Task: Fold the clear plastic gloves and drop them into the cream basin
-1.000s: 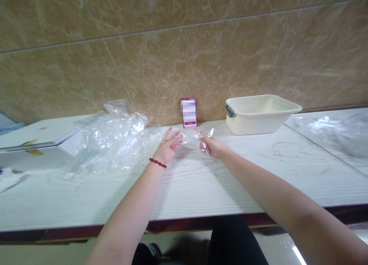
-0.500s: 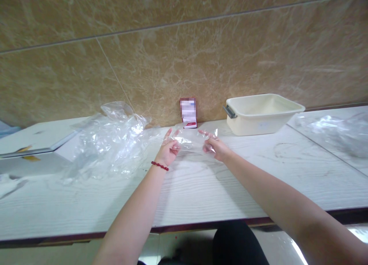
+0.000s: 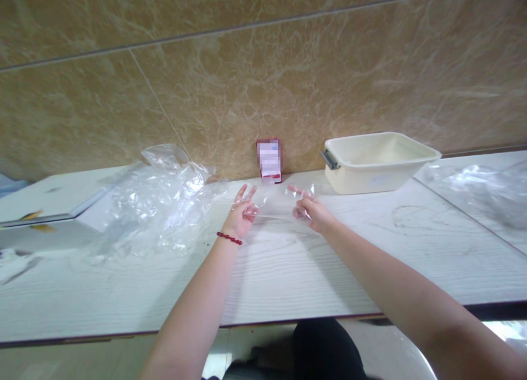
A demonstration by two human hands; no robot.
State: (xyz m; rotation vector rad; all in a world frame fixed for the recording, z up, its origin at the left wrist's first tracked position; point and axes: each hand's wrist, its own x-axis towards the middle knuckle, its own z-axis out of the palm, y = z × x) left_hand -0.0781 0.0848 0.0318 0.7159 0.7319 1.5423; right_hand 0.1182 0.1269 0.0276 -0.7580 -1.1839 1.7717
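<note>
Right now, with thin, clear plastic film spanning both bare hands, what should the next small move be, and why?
Probably ease the bare right hand slightly away from the bare left hand: the thin, clear plastic film spans the gap between them, and shiny creases show near both ends, so gentle tension might smooth it.

I wore a red beaded bracelet (image 3: 229, 238) on my left wrist and black trousers (image 3: 326, 350); my forearms (image 3: 197, 292) were bare.

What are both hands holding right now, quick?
Left hand: closed on one end of the clear plastic film, some fingers extended.
Right hand: closed on the film's other end, thumb pinching.
</note>
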